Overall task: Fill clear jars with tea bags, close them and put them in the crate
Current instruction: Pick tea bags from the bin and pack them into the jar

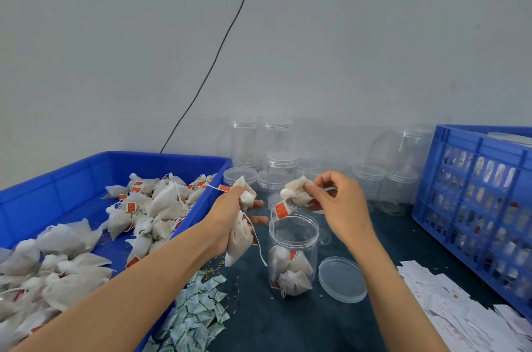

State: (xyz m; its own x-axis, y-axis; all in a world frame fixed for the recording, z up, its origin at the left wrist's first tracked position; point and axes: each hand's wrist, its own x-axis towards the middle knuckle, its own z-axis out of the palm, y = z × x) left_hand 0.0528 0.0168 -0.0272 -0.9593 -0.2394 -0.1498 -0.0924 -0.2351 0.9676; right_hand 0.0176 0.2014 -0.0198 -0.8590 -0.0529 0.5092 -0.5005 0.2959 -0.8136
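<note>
While both bare forearms reach in from the near edge, the scene reads from near to far like this:

Sachets: a loose heap of small green-and-white packets [198, 311] lies nearest, between the tray and the dark table top [288, 323].
Paper slips: white printed slips [449, 308] are spread at the near right, in front of the crate.
Lid: a clear round lid [342, 279] lies flat just right of the open jar.
Open jar: a clear, straight-sided jar [293, 253] stands upright, mouth uncovered, its lower half holding several white tea bags with orange tags.
Left hand: the left hand [230, 219] has its fingers curled round a bunch of tea bags [240, 239], strings and tags hanging, left of the jar.
Right hand: the right hand [339, 202] pinches one tea bag [296, 193] between thumb and fingertips above the jar's mouth, its orange tag dangling.
Tray: a blue tray [86, 170] at left holds a pile of loose tea bags.
Crate: a blue slotted crate [475, 207] stands at right, jars showing through its wall.
Empty jars: capped clear jars [280, 170] cluster against the pale wall.
</note>
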